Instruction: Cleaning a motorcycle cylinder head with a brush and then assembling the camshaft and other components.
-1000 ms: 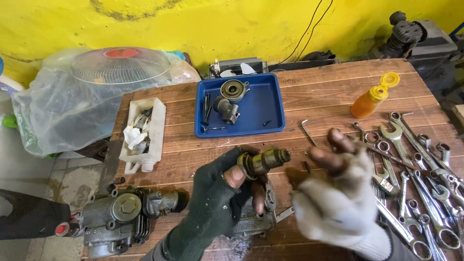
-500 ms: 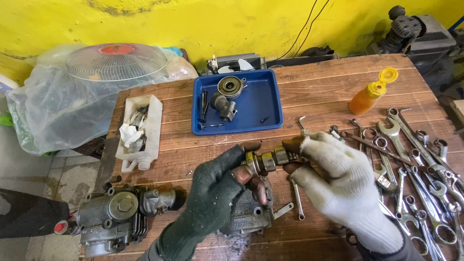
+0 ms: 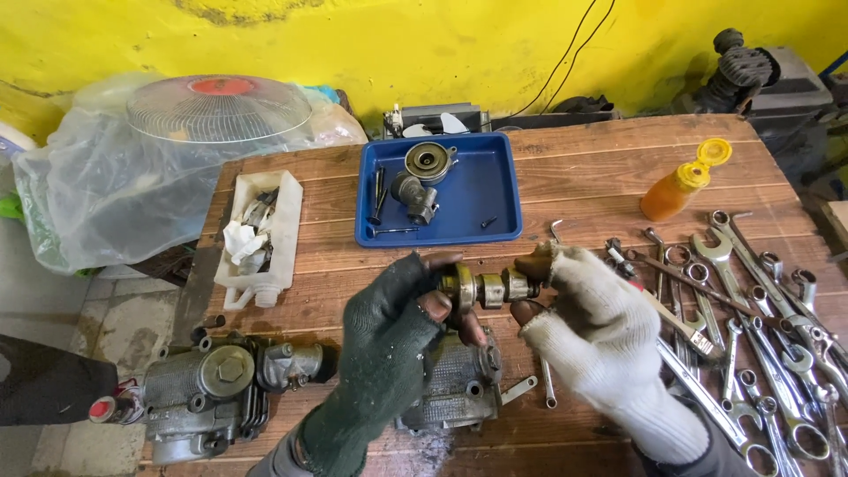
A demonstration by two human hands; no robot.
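Both hands grip my brass shaft part (image 3: 484,287), held between them.
Left hand (image 3: 389,340) and right hand (image 3: 592,331) closed on its ends, axis lying left-right; beyond them, blue tray (image 3: 503,225) holds metal parts (image 3: 422,181).

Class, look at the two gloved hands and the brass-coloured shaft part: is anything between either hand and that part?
Nothing visible. The left hand grips the shaft part at one end, and the right hand pinches its other end, above the engine block on the table.

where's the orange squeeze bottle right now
In the head view, the orange squeeze bottle lies on the wooden table at upper right, right of the blue tray, just above the spread of wrenches.
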